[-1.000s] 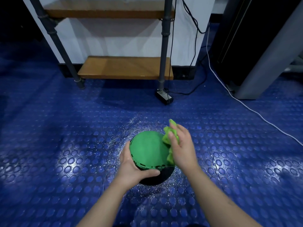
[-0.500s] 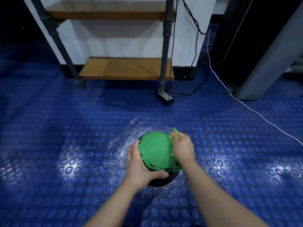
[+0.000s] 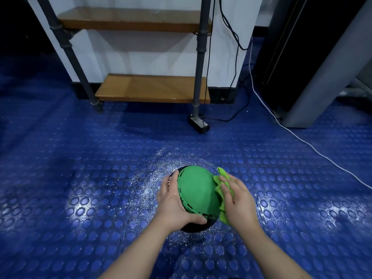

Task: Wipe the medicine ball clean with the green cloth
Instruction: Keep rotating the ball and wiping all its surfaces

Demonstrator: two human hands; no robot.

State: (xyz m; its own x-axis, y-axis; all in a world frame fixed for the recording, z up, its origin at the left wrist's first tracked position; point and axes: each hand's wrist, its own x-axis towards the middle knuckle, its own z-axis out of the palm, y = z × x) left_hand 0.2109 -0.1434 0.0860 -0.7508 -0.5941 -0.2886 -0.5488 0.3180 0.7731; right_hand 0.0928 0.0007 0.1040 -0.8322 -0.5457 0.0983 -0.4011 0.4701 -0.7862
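Head view: a medicine ball [image 3: 198,194], green on top and black beneath, is seen resting on a blue studded floor [image 3: 80,178]. The ball's left side is cupped by the left hand [image 3: 175,204], with the thumb hooked across its near edge, apparently to stop it rolling. A crumpled green cloth [image 3: 223,174] is pressed against the ball's right side under the flat, extended fingers of the right hand [image 3: 239,202], placed for a wiping stroke. The hands are kept apart by the ball. Pale specks [image 3: 153,178] are scattered around the ball. A wooden shelf [image 3: 153,88] stands well beyond the ball.
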